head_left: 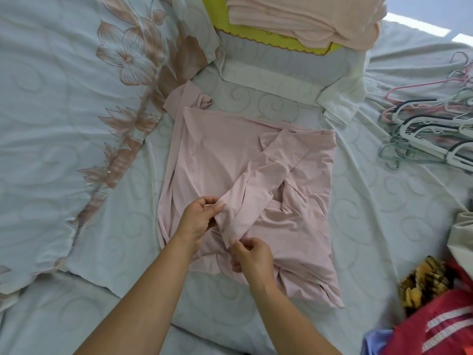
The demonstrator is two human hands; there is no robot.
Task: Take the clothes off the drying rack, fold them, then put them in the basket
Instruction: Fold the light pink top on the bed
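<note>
While hands (197, 219) (249, 254) pinch sleeve (258, 175), hangers (430, 135) cropped

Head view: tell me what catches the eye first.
A pink top lies spread in the centre, and the left hand and right hand pinch the end of its sleeve. A heap of hangers lies at the right edge, and a folded peach stack sits at the top.
</note>
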